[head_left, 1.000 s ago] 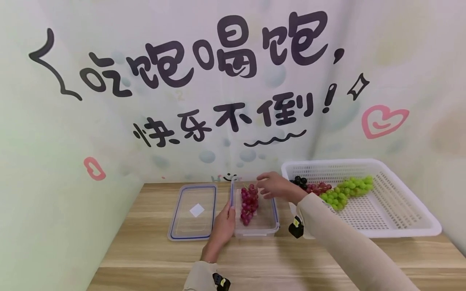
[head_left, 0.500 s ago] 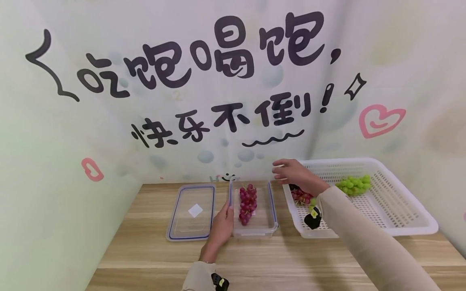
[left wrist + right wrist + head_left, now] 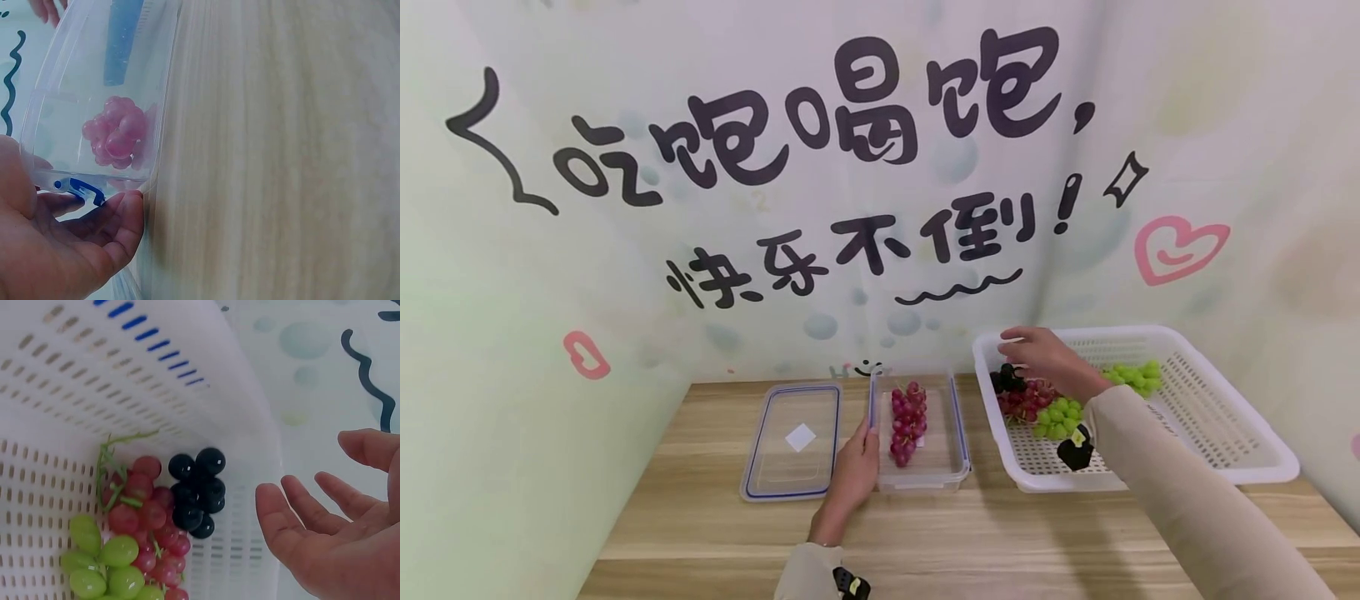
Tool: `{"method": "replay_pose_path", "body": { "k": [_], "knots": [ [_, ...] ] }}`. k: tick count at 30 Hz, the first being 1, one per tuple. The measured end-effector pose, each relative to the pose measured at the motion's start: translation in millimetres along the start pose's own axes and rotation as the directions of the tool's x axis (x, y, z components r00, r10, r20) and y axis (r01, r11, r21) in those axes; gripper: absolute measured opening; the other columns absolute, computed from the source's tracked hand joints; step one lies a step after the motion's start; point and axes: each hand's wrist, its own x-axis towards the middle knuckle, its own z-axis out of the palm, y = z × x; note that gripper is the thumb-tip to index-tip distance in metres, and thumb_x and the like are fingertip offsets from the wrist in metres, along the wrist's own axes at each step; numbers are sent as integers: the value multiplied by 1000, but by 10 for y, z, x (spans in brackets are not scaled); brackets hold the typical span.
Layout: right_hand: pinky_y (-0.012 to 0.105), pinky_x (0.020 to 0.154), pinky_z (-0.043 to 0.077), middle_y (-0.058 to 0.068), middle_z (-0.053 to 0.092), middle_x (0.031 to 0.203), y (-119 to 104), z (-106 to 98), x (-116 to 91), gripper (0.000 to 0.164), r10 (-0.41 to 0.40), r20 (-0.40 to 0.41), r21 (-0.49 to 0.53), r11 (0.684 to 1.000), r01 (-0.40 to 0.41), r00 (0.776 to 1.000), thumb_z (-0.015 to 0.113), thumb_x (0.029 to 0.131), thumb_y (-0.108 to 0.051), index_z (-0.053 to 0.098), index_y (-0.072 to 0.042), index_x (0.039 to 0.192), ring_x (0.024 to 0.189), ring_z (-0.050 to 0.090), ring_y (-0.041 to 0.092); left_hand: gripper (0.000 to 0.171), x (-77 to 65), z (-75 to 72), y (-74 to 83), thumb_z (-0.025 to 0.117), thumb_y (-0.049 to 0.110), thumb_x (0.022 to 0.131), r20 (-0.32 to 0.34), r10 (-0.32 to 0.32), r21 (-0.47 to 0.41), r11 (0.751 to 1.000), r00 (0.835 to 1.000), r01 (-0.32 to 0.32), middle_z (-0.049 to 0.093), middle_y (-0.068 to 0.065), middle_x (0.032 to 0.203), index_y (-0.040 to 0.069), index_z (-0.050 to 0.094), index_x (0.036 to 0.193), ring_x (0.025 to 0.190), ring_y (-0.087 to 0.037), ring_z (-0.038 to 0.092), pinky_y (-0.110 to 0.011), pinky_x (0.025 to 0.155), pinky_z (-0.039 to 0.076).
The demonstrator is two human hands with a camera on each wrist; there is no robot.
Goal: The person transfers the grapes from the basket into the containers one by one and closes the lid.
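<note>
My left hand (image 3: 854,471) holds the left side of a clear plastic food container (image 3: 942,479). In the left wrist view, its fingers (image 3: 128,225) curl by the container's blue-edged side flap. A bunch of red grapes (image 3: 908,423) lies inside the container. My right hand (image 3: 1041,354) hovers over the back left of a white basket (image 3: 1232,479), with its fingers spread and holding nothing. Below it, in the right wrist view, sit dark grapes (image 3: 199,487), red grapes (image 3: 147,500) and green grapes (image 3: 119,553).
A clear lid with a blue seal (image 3: 792,475) lies on the wooden table (image 3: 715,542), left of the container. Another green bunch (image 3: 1138,377) rests farther right in the basket. Behind stands a wall sheet (image 3: 820,283) with black lettering.
My right hand has moved right, from above the food container to over the basket, with nothing in it. The left hand has stayed on the container, and the red bunch inside has not moved.
</note>
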Motion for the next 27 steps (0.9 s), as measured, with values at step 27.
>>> {"method": "replay_pose_path", "body": {
  "k": [27],
  "knots": [
    [62,113,30,36,16,155,560,-684,-303,76,132,-111,-22,991,-135,985,44,105,-38,13,14,151,141,22,54,50,-23,-11,8,37,23,108,23,9,-5,1000,1000,-9,43,-25,150,1,34,153,124,-35,53,-52,96,47]
  ]
}}
